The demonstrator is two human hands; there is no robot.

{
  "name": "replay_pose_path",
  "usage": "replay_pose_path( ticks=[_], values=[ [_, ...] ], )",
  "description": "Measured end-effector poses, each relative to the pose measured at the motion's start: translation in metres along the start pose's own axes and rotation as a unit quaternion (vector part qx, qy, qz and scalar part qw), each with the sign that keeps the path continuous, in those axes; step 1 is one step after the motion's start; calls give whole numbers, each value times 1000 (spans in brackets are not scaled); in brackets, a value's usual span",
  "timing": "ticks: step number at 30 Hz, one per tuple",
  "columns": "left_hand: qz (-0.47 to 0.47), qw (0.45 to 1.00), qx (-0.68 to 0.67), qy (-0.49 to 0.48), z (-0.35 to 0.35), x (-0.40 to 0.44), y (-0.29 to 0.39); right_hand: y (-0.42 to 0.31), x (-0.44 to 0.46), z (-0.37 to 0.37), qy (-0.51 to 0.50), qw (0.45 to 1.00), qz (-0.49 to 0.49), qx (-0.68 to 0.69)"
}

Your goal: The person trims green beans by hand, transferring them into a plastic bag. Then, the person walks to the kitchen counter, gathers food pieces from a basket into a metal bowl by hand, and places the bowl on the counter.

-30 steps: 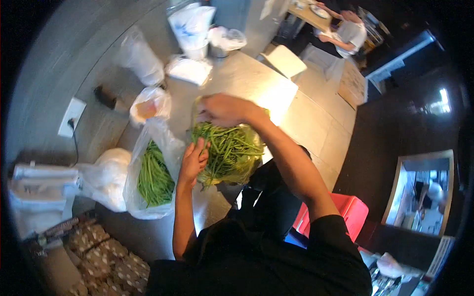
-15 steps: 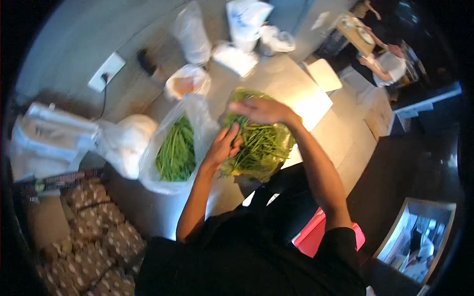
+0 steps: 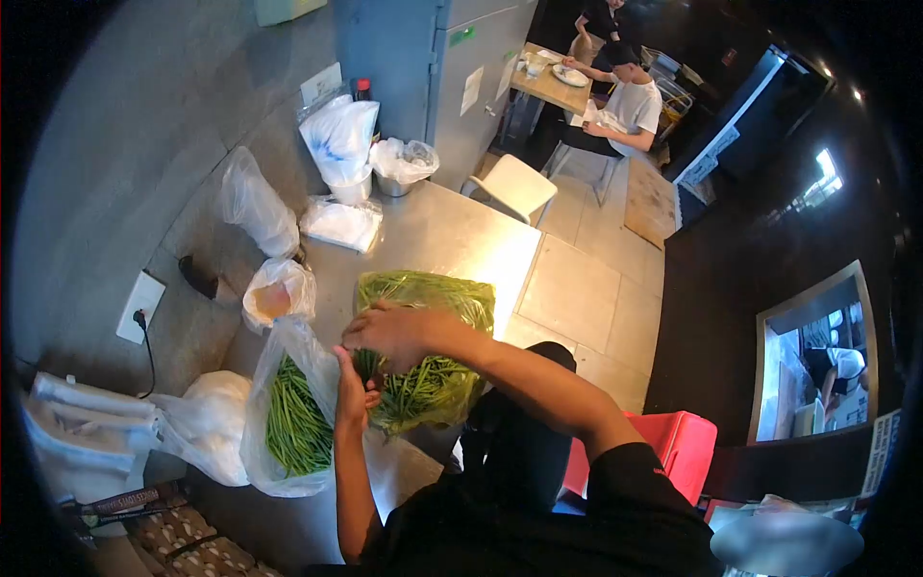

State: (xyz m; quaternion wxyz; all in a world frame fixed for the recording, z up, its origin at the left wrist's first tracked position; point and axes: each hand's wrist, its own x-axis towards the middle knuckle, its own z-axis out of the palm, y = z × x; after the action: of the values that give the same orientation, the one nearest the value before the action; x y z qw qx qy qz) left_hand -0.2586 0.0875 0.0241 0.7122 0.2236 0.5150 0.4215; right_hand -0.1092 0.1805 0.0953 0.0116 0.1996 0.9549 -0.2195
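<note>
Right hand: our right hand [image 3: 409, 334] is bent over the pile, fingers curled downward; their tips are hidden, so we cannot tell whether they pinch anything.
Left hand: our left hand [image 3: 355, 396] points toward 12 o'clock, thumb and fingers seemingly closed round a dark green bunch of stems [image 3: 366, 363].
Green pile: long, thin green stems [image 3: 437, 381] lie in a clear, yellow-green plastic bag [image 3: 466, 402] on a grey metal worktop [image 3: 433, 221], showing at 1 and 5 o'clock from our right hand.
Nearer hand: the right, directly over the pile; from the left, the pile lies at 3 o'clock.
Long axis: the bag runs roughly from 12 to 6 o'clock.
Look: slender, bright green, loosely tangled at the near end.
White bag: a translucent white plastic bag [image 3: 312, 348] of similar stems sits at 8 o'clock from our left hand.
</note>
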Motion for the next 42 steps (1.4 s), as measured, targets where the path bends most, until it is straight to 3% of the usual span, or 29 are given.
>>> replay_pose_path(
  ticks=[5,7,10,12,18,21,22,23,24,26,27,29,31,32,34,37,40,42],
  values=[
    [12,998,22,52,0,0,-2,-22,10,29,-28,995,75,-51],
    [41,992,113,38,-10,4,-2,-24,16,45,-56,981,149,-112],
    [123,987,105,21,-11,13,-12,-36,17,57,14,975,186,-122],
    [92,991,99,1,-14,6,-5,-38,9,54,-16,981,166,-96],
    [6,964,266,-21,0,-22,24,-54,-14,5,-154,981,120,5],
    [-18,984,171,-38,-9,-15,19,-30,-13,10,-214,971,107,26],
    [-3,988,114,-99,-17,-12,19,-25,-11,9,-242,965,99,31],
    [14,986,56,-155,-24,-11,18,-18,-15,7,-207,974,71,54],
    [14,989,45,-138,-24,-12,18,-11,-21,-1,-171,981,41,77],
    [79,979,-111,-153,-23,-16,22,16,-30,2,-89,984,9,154],
    [86,980,-118,-133,-24,-16,22,10,-37,-12,-58,983,48,169],
    [134,941,-209,-229,-21,-14,23,4,-41,-26,-35,979,75,185],
    [159,948,-205,-187,7,-22,30,3,-41,-25,19,894,114,433],
    [175,952,-196,-159,15,-26,34,0,-40,-25,16,894,111,433],
    [214,944,-152,-200,14,-16,28,-5,-42,-29,-6,786,116,607],
    [272,949,-78,-141,38,-17,40,-18,-40,-33,-9,754,64,654],
    [314,927,-37,-202,48,-26,60,-31,-38,-35,-6,743,32,668],
    [252,929,-60,-264,51,-36,71,-27,-36,-28,-3,775,48,630]
  ],
)
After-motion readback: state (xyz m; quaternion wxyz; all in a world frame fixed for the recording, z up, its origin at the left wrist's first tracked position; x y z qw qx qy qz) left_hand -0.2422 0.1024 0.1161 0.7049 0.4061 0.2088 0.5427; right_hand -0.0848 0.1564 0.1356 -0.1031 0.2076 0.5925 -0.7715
